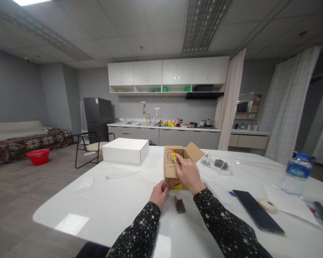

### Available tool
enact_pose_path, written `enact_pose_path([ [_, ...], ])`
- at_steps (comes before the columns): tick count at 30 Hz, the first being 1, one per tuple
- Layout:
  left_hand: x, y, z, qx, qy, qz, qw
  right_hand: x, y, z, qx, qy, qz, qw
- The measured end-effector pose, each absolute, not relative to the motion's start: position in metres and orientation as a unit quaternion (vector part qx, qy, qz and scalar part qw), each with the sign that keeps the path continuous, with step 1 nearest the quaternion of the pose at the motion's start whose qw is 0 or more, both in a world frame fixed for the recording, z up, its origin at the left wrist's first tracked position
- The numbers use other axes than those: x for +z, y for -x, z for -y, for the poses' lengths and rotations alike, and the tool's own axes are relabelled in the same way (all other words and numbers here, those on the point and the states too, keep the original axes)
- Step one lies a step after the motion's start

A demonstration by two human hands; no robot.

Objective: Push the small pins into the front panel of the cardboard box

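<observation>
A small cardboard box [173, 173] with raised flaps stands on the white table, with red-and-yellow printing on it. Over its right side reaches my right hand [188, 173], fingers bent down together at the red-and-yellow patch. Whatever those fingertips pinch is hidden. Dark specks dot the cardboard beside them. My left hand [159, 194] is at the box's near left corner, its fingers curled in and the thumb pressed to them; any thing between them is too small to make out. Just in front of the box lies a little bunch of thin dark pieces [180, 205].
A white box [126, 150] stands at the table's far left. Crumpled white tissue [85, 185] lies nearer. To the right are a white cabled device [219, 165], a black phone [258, 211], a round beige object [267, 205] and a water bottle [296, 175].
</observation>
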State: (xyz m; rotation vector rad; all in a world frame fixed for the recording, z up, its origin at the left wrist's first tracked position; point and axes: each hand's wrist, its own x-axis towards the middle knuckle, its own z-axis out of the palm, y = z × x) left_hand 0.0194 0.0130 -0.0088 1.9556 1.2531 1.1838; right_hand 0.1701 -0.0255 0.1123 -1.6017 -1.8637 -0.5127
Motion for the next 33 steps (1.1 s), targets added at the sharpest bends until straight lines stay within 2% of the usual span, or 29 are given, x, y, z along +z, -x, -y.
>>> enact_pose_path([
  [6,-0.0112,-0.0199,-0.0151,0.442,-0.721,-0.46,0.272,0.112,-0.1668,0.0266,-0.194,0.597,0.726,0.28],
  [17,-0.0115,-0.0203,-0.014,0.444,-0.719,-0.461,0.27,0.1117,-0.1665,0.0273,-0.2,0.598,0.714,0.305],
  [33,-0.0124,-0.0199,-0.0156,0.44,-0.724,-0.459,0.267,0.1127,-0.1662,0.0286,-0.197,0.591,0.726,0.291],
])
